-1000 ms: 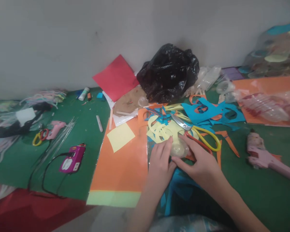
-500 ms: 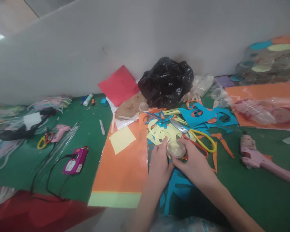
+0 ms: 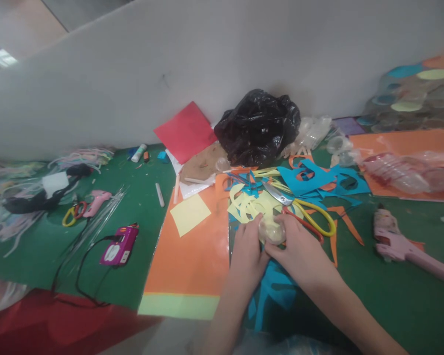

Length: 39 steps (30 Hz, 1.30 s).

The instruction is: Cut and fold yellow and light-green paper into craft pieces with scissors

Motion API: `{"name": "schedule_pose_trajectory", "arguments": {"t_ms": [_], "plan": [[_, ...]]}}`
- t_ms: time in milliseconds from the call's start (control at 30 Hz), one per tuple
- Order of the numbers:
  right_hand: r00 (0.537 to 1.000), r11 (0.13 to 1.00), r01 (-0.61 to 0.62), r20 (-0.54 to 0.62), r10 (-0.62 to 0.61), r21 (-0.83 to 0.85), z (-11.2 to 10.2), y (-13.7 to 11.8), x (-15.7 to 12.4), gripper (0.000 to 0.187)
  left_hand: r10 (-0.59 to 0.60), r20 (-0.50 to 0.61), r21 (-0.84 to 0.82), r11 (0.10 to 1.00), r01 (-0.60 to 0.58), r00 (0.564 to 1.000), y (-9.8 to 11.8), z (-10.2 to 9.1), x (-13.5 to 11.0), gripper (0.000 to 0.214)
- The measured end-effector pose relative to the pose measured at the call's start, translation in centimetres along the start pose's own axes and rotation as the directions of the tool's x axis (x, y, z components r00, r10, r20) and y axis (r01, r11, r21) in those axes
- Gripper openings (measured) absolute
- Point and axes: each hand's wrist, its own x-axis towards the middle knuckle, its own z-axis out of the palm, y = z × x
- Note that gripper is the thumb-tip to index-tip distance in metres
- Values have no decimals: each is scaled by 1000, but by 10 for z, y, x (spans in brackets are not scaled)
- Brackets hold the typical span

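A clear, round plastic piece point(image 3: 272, 233), which looks like a cut bottle end, sits between my two hands. My left hand point(image 3: 247, 246) closes on its left side, and my right hand point(image 3: 298, 244) grips the right side with thumb and fingers. Pale yellow paper shows through the plastic. Just beyond my fingers lie yellow paper cut-outs point(image 3: 244, 204) and scissors point(image 3: 316, 214) with yellow and red handles. Blue paper scraps point(image 3: 272, 291) lie beneath my wrists.
A pink glue gun point(image 3: 395, 244) lies at right; another pink glue gun point(image 3: 98, 199) is at left beside a purple power box point(image 3: 119, 245) with a black cord. Orange sheets point(image 3: 188, 261) cover the table's middle. A black plastic bag point(image 3: 261, 128) stands against the wall.
The whole view has shifted slightly, so things appear a little further right. Both hands keep hold of the plastic piece, with hardly any other movement.
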Motion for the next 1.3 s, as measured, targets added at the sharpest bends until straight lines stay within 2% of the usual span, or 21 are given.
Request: {"name": "schedule_pose_trajectory", "arguments": {"t_ms": [333, 833, 1200, 1300], "plan": [[999, 998, -37, 3, 37, -56, 2, 1, 3, 36, 32, 21, 28, 999, -33, 999, 3, -1, 1, 56], [997, 993, 47, -53, -53, -108, 8, 7, -3, 37, -5, 22, 25, 1000, 5, 1000, 4, -1, 1, 59], [998, 995, -19, -56, 14, -99, 10, 5, -4, 39, 27, 14, 3, 1000, -27, 1000, 1, 0, 0, 61], [997, 993, 39, -68, -46, -108, 10, 10, -5, 45, 10, -4, -37, 999, -10, 1000, 0, 0, 0, 61]]}}
